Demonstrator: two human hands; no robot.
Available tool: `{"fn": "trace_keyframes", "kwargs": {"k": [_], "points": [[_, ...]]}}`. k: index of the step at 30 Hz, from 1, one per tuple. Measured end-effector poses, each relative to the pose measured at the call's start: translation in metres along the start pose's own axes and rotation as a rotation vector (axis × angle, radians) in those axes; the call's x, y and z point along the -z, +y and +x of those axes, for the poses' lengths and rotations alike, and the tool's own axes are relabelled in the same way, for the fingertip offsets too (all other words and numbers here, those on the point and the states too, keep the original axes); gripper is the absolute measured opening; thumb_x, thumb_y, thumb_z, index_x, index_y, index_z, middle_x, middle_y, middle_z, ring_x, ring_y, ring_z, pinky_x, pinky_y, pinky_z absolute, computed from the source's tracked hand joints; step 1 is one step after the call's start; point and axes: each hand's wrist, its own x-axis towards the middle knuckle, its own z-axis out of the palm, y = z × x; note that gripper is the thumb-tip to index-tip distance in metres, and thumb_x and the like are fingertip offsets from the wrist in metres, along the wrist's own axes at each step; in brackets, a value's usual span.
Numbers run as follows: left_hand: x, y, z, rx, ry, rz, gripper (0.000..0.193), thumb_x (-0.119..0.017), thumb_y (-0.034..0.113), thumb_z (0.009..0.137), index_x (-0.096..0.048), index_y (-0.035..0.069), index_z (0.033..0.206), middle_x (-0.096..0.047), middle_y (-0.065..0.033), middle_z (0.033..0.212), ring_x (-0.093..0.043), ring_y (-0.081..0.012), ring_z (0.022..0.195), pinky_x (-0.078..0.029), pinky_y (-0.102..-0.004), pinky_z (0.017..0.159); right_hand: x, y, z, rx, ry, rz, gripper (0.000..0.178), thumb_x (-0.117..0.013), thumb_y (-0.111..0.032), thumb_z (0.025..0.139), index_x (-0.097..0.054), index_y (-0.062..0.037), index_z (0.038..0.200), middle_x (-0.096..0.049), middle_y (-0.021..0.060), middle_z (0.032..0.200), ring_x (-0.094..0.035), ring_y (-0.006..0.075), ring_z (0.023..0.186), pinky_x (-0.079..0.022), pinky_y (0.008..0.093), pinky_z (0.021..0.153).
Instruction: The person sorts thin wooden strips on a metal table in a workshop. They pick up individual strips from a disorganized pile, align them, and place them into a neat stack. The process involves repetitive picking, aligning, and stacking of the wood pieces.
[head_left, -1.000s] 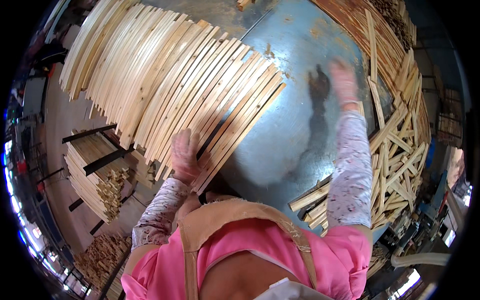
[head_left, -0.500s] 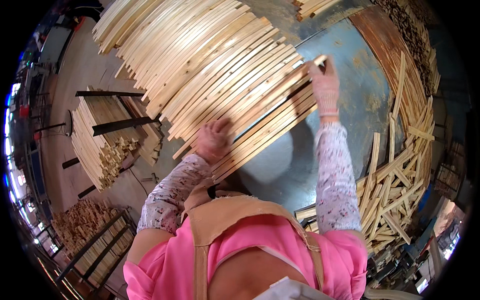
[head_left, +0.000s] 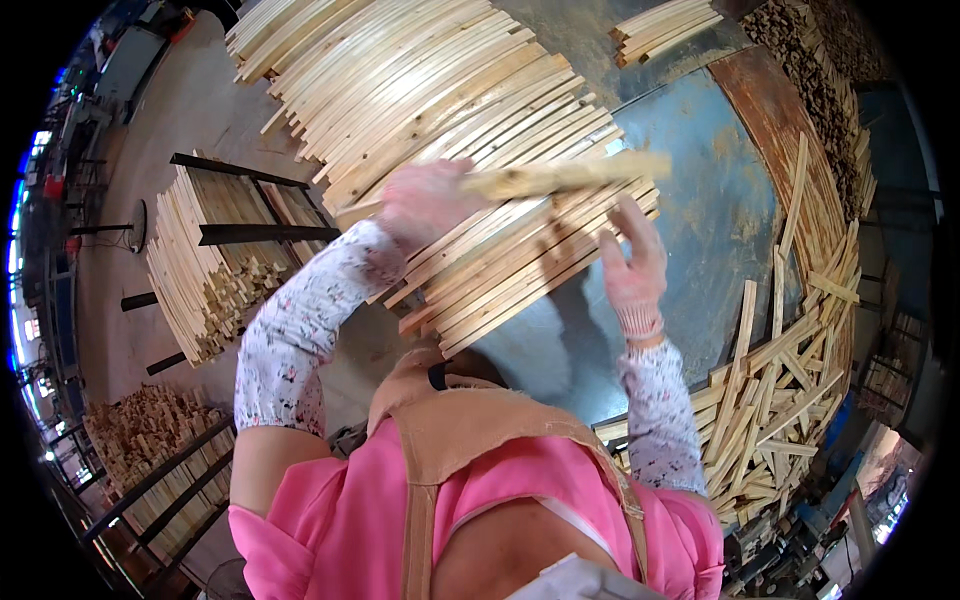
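My left hand [head_left: 428,203], in a pale glove, is closed round one end of a wooden strip [head_left: 560,178]. The strip is raised above the others, slants to the right and is smeared by motion. Below it, a row of light wooden strips [head_left: 400,120] lies side by side on the metal table [head_left: 690,130]. My right hand [head_left: 636,262], gloved too, hovers over the table near the right ends of the closest strips [head_left: 520,285]. Its fingers are apart and nothing is in them.
A small group of strips [head_left: 668,28] lies at the far right of the table. Beside a rusty brown board [head_left: 770,130] is a jumbled heap of offcuts [head_left: 770,420]. On the left, a black-armed rack [head_left: 265,234] carries stacked strips; another rack [head_left: 165,500] stands nearer.
My left hand has moved up and now holds a raised strip. The right hand has come off the strips' far ends, moved nearer and opened. The row shows slightly shifted in view.
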Motion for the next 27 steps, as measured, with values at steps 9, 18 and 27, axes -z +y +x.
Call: {"fn": "trace_keyframes", "kwargs": {"k": [9, 18, 27], "points": [[-0.019, -0.111, 0.025, 0.303, 0.289, -0.089, 0.076, -0.076, 0.043, 0.092, -0.052, 0.015, 0.158, -0.059, -0.0131, 0.156, -0.063, -0.0333, 0.138, -0.054, -0.0463, 0.111, -0.1, 0.087, -0.123, -0.781, -0.487, 0.042, 0.118, -0.066, -0.061, 0.096, -0.01, 0.0167, 0.164, -0.062, 0.0411, 0.138, -0.06, 0.0552, 0.132, -0.048, 0.0463, 0.11], [-0.042, -0.042, 0.015, 0.208, 0.049, -0.76, 0.059, -0.077, 0.04, 0.091, -0.067, 0.004, 0.137, -0.075, -0.0182, 0.12, -0.073, -0.0303, 0.113, -0.056, -0.0442, 0.102, -0.104, -0.034, -0.085, -0.67, -0.196, 0.792, 0.095, -0.071, -0.029, 0.101, -0.018, 0.0027, 0.172, -0.07, 0.0162, 0.127, -0.068, 0.0214, 0.099, -0.057, 0.0337, 0.088], [-0.029, -0.014, 0.043, -0.182, 0.24, -0.625, 0.066, -0.061, 0.071, 0.099, -0.074, 0.006, 0.106, -0.068, -0.0188, 0.079, -0.068, -0.0338, 0.076, -0.053, -0.0505, 0.074, 0.024, 0.044, -0.088, -0.764, 0.096, 0.387, 0.035, -0.074, -0.034, 0.105, -0.072, -0.0037, 0.122, -0.074, 0.0076, 0.098, -0.071, 0.015, 0.083, -0.06, 0.0327, 0.074]]}}
